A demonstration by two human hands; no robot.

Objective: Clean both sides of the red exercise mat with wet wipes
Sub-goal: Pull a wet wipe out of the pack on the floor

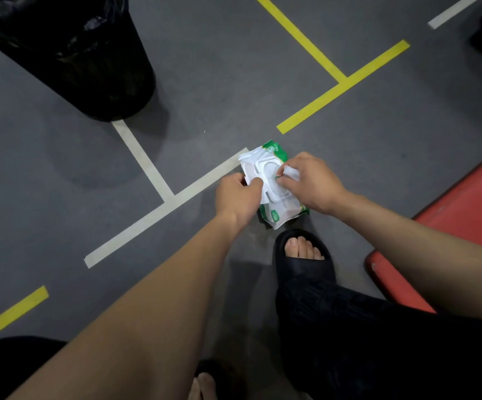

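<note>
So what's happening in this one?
A person crouches over a pack of wet wipes on the grey floor. The left hand holds the pack by its edge while the right hand pinches a wipe at the opening. The red exercise mat lies to the right, untouched; a black lined bin stands nearby.

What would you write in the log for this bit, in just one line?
step: pulling a wipe | left hand: holds wipes pack | right hand: pinches wet wipe at pack opening | red mat: untouched on floor, right
</note>
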